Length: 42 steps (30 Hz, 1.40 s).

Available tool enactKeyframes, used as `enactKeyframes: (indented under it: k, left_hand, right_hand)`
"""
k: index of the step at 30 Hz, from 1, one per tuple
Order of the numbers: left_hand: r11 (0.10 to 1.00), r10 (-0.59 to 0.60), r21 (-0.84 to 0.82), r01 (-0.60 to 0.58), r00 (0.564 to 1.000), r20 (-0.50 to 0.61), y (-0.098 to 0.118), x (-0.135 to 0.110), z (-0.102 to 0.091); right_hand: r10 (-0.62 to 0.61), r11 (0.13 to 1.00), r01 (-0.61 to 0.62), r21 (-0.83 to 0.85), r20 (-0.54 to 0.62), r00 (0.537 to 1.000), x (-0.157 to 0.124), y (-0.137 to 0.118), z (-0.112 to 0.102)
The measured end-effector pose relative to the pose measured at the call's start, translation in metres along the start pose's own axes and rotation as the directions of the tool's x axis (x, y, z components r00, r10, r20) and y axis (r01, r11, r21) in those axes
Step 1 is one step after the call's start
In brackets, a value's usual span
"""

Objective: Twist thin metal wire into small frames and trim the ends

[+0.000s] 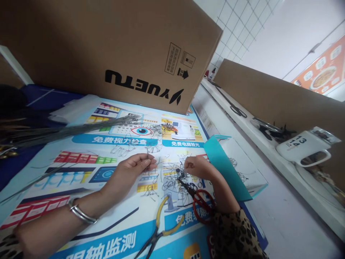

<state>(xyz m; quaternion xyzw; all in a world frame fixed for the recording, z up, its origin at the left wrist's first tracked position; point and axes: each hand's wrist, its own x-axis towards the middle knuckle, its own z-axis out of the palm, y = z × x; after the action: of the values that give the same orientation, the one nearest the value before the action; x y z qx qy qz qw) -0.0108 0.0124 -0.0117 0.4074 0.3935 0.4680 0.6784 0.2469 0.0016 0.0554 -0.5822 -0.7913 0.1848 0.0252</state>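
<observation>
My left hand [132, 169] is pinched, thumb against forefinger, with a thin dark wire showing faintly at the fingertips. My right hand [198, 167] is curled closed just above a tangle of small bent wire pieces [172, 180]; whatever its fingers hold is hidden. Red-handled scissors [202, 205] lie under my right forearm, their blades reaching into the tangle. Nearer to me rest pliers with yellow handles [159, 230], handles spread. A bundle of long, straight grey wires [88, 129] lies at the left, and more shaped wire pieces [153, 147] are scattered beyond my left hand.
A printed poster sheet [151, 216] covers the table. At the back stands a large cardboard box [121, 43]. An open teal-and-white box [229, 169] with wire pieces inside is at the right. The ledge beyond holds a white mug [299, 147] and another pair of scissors [237, 109].
</observation>
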Motion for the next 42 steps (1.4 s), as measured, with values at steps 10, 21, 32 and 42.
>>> enactKeyframes:
  k: [10, 21, 32, 42]
  left_hand:
    - [1.000, -0.011, 0.000, 0.011, 1.000, -0.006, 0.003, -0.001, 0.001]
    - [1.000, -0.009, 0.004, 0.009, 1.000, 0.015, 0.004, -0.003, 0.001]
    - [1.000, -0.020, -0.005, 0.021, 0.999, 0.038, 0.005, -0.004, 0.002]
    - [0.998, -0.048, -0.044, 0.051, 0.996, 0.070, 0.007, -0.006, 0.005]
  right_hand:
    - [0.112, 0.911, -0.027, 0.411, -0.184, 0.976, -0.004, -0.003, -0.015]
    - [0.087, 0.951, -0.002, 0.309, -0.262, 0.961, 0.001, -0.010, -0.009]
    - [0.042, 0.998, -0.028, 0.056, -0.268, 0.962, -0.002, -0.021, -0.008]
    - [0.193, 0.845, -0.013, 0.534, -0.282, 0.940, 0.013, -0.017, 0.013]
